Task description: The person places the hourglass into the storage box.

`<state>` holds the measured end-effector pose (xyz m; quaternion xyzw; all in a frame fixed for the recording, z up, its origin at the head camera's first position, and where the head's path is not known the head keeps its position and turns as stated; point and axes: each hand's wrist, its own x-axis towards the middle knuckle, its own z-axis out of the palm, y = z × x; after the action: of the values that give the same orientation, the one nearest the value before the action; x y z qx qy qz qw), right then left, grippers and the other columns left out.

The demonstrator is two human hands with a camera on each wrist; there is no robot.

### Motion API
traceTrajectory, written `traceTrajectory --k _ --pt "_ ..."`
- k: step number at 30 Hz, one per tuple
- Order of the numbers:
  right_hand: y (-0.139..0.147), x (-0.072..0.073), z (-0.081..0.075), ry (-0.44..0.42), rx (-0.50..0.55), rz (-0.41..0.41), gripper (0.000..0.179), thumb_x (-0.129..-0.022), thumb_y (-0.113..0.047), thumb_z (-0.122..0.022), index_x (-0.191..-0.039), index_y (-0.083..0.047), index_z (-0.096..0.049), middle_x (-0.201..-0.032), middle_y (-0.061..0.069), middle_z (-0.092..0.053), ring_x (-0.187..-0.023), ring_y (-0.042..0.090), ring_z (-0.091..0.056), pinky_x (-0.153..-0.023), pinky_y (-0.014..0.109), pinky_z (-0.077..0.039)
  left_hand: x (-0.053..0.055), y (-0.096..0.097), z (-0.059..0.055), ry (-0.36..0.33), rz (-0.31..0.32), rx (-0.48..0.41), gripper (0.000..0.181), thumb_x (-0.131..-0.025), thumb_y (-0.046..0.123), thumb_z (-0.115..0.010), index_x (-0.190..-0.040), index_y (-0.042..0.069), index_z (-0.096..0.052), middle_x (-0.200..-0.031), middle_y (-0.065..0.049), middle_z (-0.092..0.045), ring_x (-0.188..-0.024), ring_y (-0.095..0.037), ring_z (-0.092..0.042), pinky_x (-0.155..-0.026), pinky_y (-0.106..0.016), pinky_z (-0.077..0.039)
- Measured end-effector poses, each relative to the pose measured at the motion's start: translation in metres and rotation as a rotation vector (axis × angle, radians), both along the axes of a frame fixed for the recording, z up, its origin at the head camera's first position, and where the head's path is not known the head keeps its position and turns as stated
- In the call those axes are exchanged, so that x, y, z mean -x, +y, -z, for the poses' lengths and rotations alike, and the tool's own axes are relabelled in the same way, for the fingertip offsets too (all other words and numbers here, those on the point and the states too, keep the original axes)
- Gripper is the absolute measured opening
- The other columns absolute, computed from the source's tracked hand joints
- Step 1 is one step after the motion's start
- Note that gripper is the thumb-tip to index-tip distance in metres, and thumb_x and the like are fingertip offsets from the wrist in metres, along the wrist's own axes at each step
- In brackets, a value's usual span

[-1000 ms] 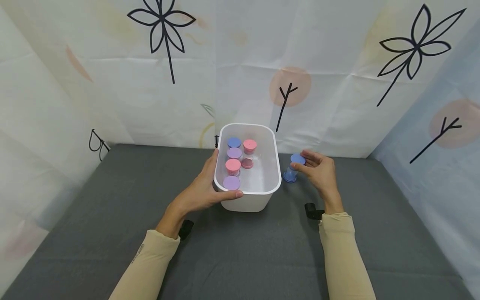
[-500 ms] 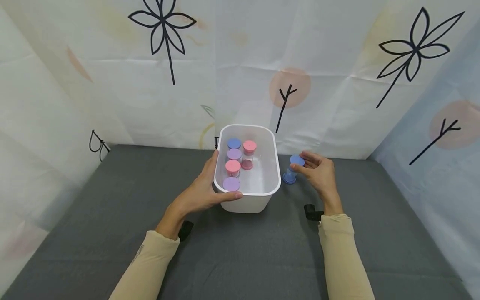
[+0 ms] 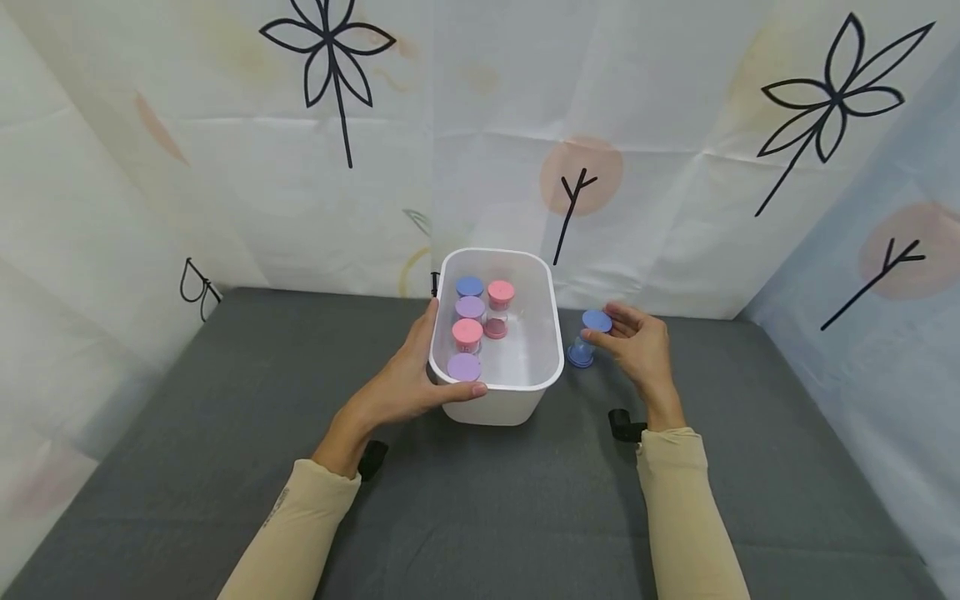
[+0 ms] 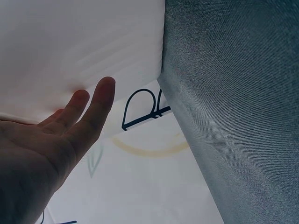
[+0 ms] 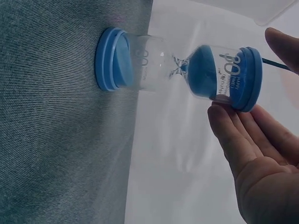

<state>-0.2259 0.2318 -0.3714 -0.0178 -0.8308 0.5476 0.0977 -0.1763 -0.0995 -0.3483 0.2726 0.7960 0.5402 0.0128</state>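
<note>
A blue hourglass point(image 3: 582, 350) stands upright on the grey cloth, right of the white bin point(image 3: 525, 387). My right hand point(image 3: 641, 342) holds it loosely near its upper cap, fingertips on the glass and thumb by the cap's edge. In the right wrist view, blue sand fills part of the hourglass point(image 5: 202, 72)'s top bulb. My left hand point(image 3: 397, 379) rests against the bin's near left corner, thumb along the front rim. Straight left fingers point(image 4: 96, 105) touch the bin's side wall point(image 4: 88, 42) in the left wrist view.
Inside the bin, several hourglasses stand along the left: a blue one point(image 3: 469, 287), purple ones point(image 3: 470, 307) and a pink one point(image 3: 467, 332). Another pink one point(image 3: 501, 292) is beside them. A patterned white curtain point(image 3: 660, 208) hangs behind the grey tabletop point(image 3: 487, 508).
Nothing but a slight shift of the head camera's view; both hands, the bin and the blue hourglass keep their places.
</note>
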Motion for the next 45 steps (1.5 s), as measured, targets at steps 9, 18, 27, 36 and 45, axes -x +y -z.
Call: traceTrajectory --k 9,18,27,36,45 --pt "0.0 0.0 0.006 -0.05 -0.007 0.038 0.062 -0.089 -0.014 -0.081 -0.142 0.003 -0.055 -0.136 0.024 -0.06 -0.124 0.033 -0.06 -0.089 0.019 -0.05 -0.008 0.002 -0.012 -0.033 -0.008 0.032 0.123 -0.08 0.022 -0.087 -0.164 0.028 0.004 -0.163 -0.004 -0.016 -0.146 -0.026 -0.02 -0.113 -0.061 -0.027" --pt "0.002 0.003 0.012 -0.03 0.05 0.009 0.062 -0.088 -0.016 -0.082 -0.142 0.002 -0.056 -0.136 0.023 -0.06 -0.125 0.032 -0.06 -0.089 0.019 -0.05 -0.008 0.001 -0.011 -0.039 -0.016 0.028 0.123 -0.08 0.021 -0.087 -0.164 0.024 0.004 -0.164 -0.006 -0.014 -0.148 -0.036 -0.018 -0.112 -0.064 -0.025" --pt "0.005 0.005 0.018 -0.007 0.12 -0.024 0.06 -0.088 -0.017 -0.082 -0.139 0.003 -0.059 -0.131 0.025 -0.062 -0.101 0.003 -0.064 -0.084 0.015 -0.05 -0.007 0.0 -0.012 -0.04 -0.015 0.026 0.123 -0.081 0.021 -0.087 -0.164 0.025 0.004 -0.164 -0.006 -0.014 -0.147 -0.034 -0.019 -0.113 -0.064 -0.025" --pt "0.004 -0.003 -0.005 0.095 0.226 0.005 0.054 -0.083 -0.007 -0.084 -0.131 0.008 -0.063 -0.106 -0.001 -0.072 -0.095 0.005 -0.068 -0.08 0.017 -0.053 -0.008 0.0 -0.012 -0.039 -0.018 0.031 0.123 -0.08 0.022 -0.087 -0.164 0.025 0.002 -0.163 -0.006 -0.017 -0.146 -0.028 -0.022 -0.113 -0.063 -0.025" --pt "-0.006 -0.03 -0.053 0.307 0.443 -0.049 0.047 -0.08 0.012 -0.08 -0.125 0.013 -0.065 -0.105 0.005 -0.075 -0.095 0.016 -0.072 -0.082 0.024 -0.056 0.008 -0.003 0.013 -0.005 -0.025 0.021 0.127 -0.077 0.032 -0.091 -0.162 0.038 0.004 -0.164 0.0 -0.016 -0.146 -0.027 -0.021 -0.112 -0.061 -0.028"
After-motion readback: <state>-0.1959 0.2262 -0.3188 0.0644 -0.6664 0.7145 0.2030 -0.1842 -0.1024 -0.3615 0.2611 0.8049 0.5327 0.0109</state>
